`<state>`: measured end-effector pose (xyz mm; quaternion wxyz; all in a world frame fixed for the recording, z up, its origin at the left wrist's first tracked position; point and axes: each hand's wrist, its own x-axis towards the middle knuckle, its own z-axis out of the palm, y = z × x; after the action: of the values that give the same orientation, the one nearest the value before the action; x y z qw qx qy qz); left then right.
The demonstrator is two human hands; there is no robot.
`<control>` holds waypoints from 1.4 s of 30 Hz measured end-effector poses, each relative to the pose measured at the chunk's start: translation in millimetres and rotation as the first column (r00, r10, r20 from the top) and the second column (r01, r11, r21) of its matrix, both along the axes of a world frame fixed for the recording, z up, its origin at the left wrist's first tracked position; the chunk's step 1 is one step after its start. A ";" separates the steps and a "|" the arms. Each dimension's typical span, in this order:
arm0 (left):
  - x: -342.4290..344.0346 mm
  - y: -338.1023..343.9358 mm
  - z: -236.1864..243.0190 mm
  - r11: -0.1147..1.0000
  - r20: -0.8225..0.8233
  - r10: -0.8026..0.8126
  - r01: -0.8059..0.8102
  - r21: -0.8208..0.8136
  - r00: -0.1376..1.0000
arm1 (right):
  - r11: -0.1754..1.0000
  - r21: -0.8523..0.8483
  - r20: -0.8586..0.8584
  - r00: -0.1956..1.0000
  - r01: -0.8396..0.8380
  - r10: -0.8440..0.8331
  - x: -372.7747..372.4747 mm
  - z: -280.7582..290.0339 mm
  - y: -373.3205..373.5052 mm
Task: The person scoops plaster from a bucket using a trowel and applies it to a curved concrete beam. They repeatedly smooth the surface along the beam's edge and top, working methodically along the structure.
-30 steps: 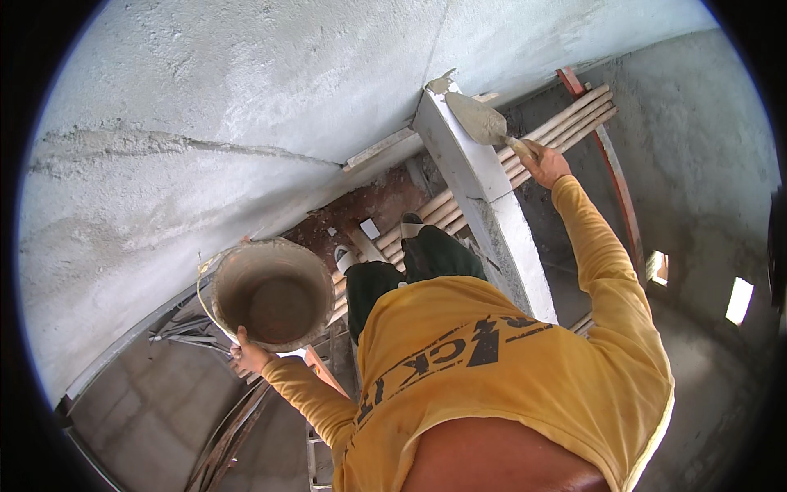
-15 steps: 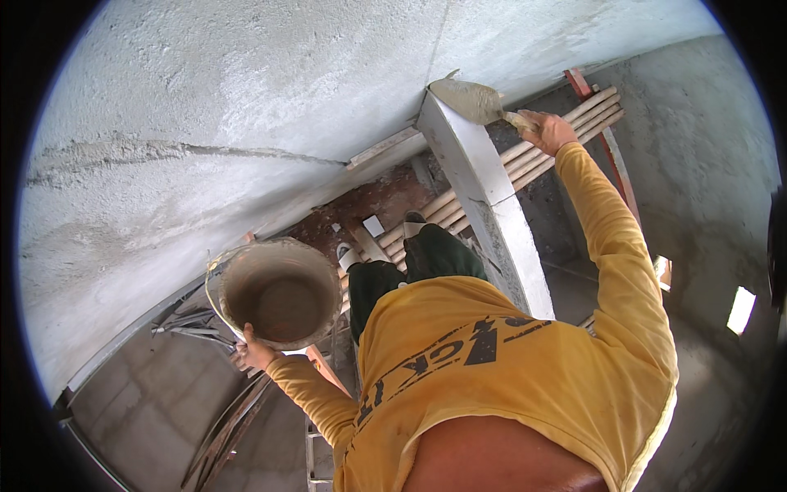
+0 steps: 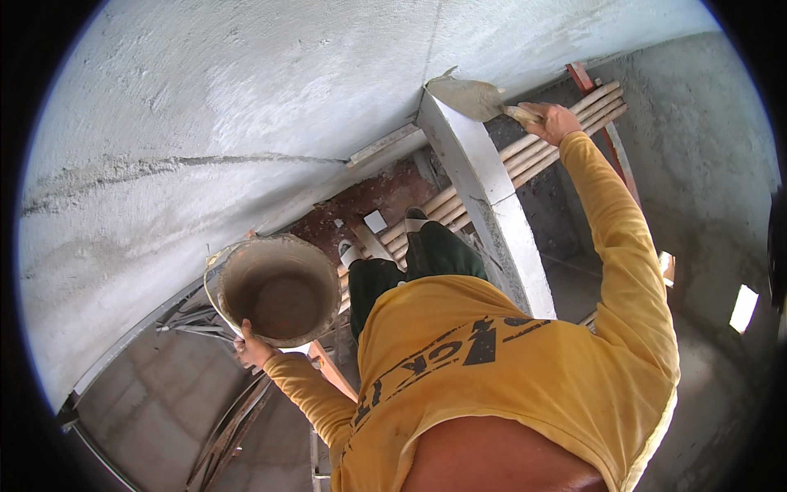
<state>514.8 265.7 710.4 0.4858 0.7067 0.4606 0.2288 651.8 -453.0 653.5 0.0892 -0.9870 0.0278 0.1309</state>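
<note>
My right hand point(image 3: 554, 125) grips the handle of a mortar-coated trowel point(image 3: 469, 101). Its blade lies at the top of the pale concrete beam point(image 3: 484, 189), where that meets the rough plastered wall point(image 3: 229, 74). Low on the left, my left hand point(image 3: 253, 347) is closed on the bucket point(image 3: 279, 295) at its handle, near the rim. Grey residue coats the bucket's inside; no heap of mortar shows in it.
My feet point(image 3: 414, 220) are on bamboo poles point(image 3: 574, 127) running behind the beam. A red upright point(image 3: 615, 160) stands at right against a grey wall point(image 3: 705, 164). Below left are a ladder point(image 3: 316, 455), long strips point(image 3: 229, 430) and a grey floor point(image 3: 147, 385).
My right hand has risen, bringing the trowel blade up to the corner of beam and wall. The bucket has shifted slightly right in view with my left hand.
</note>
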 end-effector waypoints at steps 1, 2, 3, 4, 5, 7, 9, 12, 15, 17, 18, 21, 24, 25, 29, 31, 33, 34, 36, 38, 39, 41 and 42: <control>2.8 -2.5 1.4 0.999 -0.017 0.002 -0.001 0.033 1.000 | 1.000 -0.003 -0.002 1.000 0.009 -0.009 0.5 -0.3 0.4; 4.9 -5.3 2.9 0.999 -0.019 -0.001 0.002 0.042 1.000 | 1.000 -0.010 -0.015 1.000 0.023 -0.023 1.9 -0.7 0.3; 7.0 -7.7 5.2 1.000 -0.017 -0.004 0.004 0.031 1.000 | 0.999 -0.016 -0.030 0.999 0.039 -0.039 2.0 -0.8 -1.1; 9.4 -10.0 7.6 0.999 -0.037 -0.002 0.004 0.053 0.999 | 0.997 -0.002 -0.036 0.996 0.077 -0.077 3.1 -0.7 -3.5; 11.5 -11.9 10.1 0.999 -0.050 0.002 0.000 0.054 0.999 | 0.996 -0.002 -0.045 0.995 0.094 -0.094 2.3 -0.5 -6.3; 14.9 -15.1 13.8 0.996 -0.105 0.021 -0.012 0.090 0.994 | 0.994 0.043 -0.055 0.993 0.105 -0.103 0.5 -0.2 -12.7; 17.4 -16.4 15.0 0.991 -0.148 0.035 -0.015 0.134 0.988 | 0.982 0.088 -0.092 0.983 0.168 -0.160 -3.9 -1.6 -14.8; 19.6 -14.3 9.6 0.999 -0.052 0.008 -0.006 0.040 0.999 | 0.947 0.176 -0.153 0.958 0.269 -0.244 -16.6 -7.3 -2.4; 19.9 -7.3 0.7 1.000 -0.033 -0.017 0.017 -0.017 0.999 | 0.902 0.242 -0.172 0.931 0.357 -0.322 -33.0 -12.2 27.4; 17.9 -3.1 -4.2 0.999 -0.021 -0.032 0.031 -0.039 0.999 | 0.863 0.318 -0.177 0.919 0.393 -0.353 -46.0 -9.6 47.6; 17.5 -1.1 -5.8 0.996 -0.004 -0.029 0.029 -0.089 1.000 | 0.869 0.299 -0.186 0.917 0.395 -0.353 -52.3 -5.7 54.5; 18.9 1.3 -9.1 0.998 -0.021 -0.055 0.054 -0.019 0.998 | 0.871 0.316 -0.172 0.925 0.376 -0.337 -66.7 9.1 66.3; 20.8 0.0 -10.3 0.999 -0.034 -0.040 0.040 -0.012 0.999 | 0.776 0.393 -0.201 0.869 0.494 -0.451 -69.4 14.3 79.3; 21.0 -0.9 -10.7 0.999 -0.049 -0.042 0.042 0.008 0.998 | 0.750 0.394 -0.231 0.847 0.531 -0.478 -67.4 12.8 85.0; 21.2 0.2 -11.5 0.999 -0.039 -0.047 0.048 0.004 0.998 | 0.558 0.487 -0.311 0.730 0.672 -0.608 -57.4 3.6 114.3; 20.7 3.9 -12.2 0.999 -0.038 -0.045 0.046 0.005 0.998 | 0.512 0.508 -0.333 0.706 0.693 -0.625 -54.2 1.0 129.1; 19.1 7.7 -14.0 0.999 -0.058 -0.039 0.041 0.022 0.998 | 0.488 0.503 -0.371 0.688 0.713 -0.624 -52.6 0.9 138.8; 18.5 9.5 -15.5 0.999 -0.044 -0.042 0.042 0.003 0.998 | 0.500 0.501 -0.348 0.693 0.706 -0.631 -52.5 1.0 142.1; 17.7 12.0 -19.0 0.997 -0.007 -0.049 0.048 -0.062 0.999 | 0.513 0.486 -0.348 0.695 0.708 -0.629 -54.1 0.4 146.0; 17.8 13.3 -22.6 0.998 -0.011 -0.065 0.065 -0.020 0.998 | 0.584 0.458 -0.308 0.736 0.670 -0.602 -56.7 -2.7 147.2; 18.3 13.8 -24.3 0.997 0.013 -0.068 0.068 -0.036 0.998 | 0.647 0.437 -0.267 0.777 0.625 -0.570 -57.8 -5.3 147.0; 19.5 13.7 -28.0 0.997 -0.001 -0.066 0.066 -0.026 0.998 | 0.726 0.390 -0.203 0.822 0.567 -0.533 -58.4 -10.5 144.3; 20.1 14.2 -29.2 0.996 0.021 -0.073 0.074 -0.052 0.997 | 0.744 0.367 -0.182 0.828 0.558 -0.531 -57.5 -12.1 140.8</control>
<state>535.0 279.9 681.1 0.5167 0.7078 0.4358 0.2053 594.3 -312.1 641.4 0.3246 -0.8903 0.2897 0.1344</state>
